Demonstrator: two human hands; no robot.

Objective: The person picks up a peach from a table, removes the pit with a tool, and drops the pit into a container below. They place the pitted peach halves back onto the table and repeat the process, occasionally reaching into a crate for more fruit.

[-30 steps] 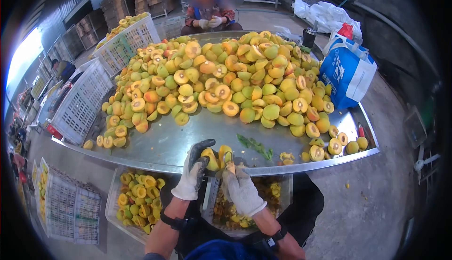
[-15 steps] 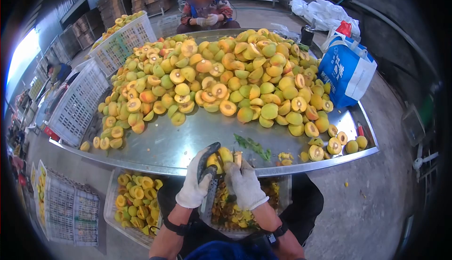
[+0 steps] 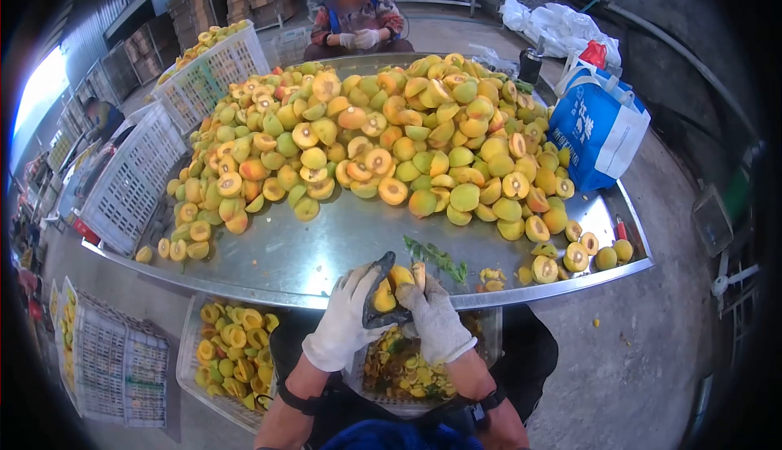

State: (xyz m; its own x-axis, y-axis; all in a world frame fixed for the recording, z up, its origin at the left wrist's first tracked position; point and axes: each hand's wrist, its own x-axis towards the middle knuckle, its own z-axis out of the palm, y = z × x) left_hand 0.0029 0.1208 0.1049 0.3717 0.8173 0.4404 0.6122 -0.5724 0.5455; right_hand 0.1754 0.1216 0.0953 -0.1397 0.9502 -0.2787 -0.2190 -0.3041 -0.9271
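Observation:
My left hand (image 3: 346, 316), in a white glove with dark fingertips, is closed around cut yellow peach pieces (image 3: 384, 294) at the table's near edge. My right hand (image 3: 436, 320), in a greyish glove, grips a tool whose pale handle end (image 3: 419, 274) sticks up past the thumb; its working end is hidden. Both hands meet at the fruit, above a crate of peach scraps (image 3: 407, 373) between my knees. Beyond them, a large heap of halved peaches (image 3: 379, 136) covers much of the metal table (image 3: 281, 246).
A crate of hollowed peach halves (image 3: 232, 352) stands at lower left. White crates (image 3: 134, 181) line the table's left side. A blue bag (image 3: 595, 128) and dark cup (image 3: 530, 65) sit at right. Green leaves (image 3: 436, 257) lie near my hands. Another person (image 3: 358, 18) sits opposite.
My left hand has turned, its back now facing up more, with fingers wrapped around the peach pieces. My right hand has shifted slightly right and down, still holding the tool.

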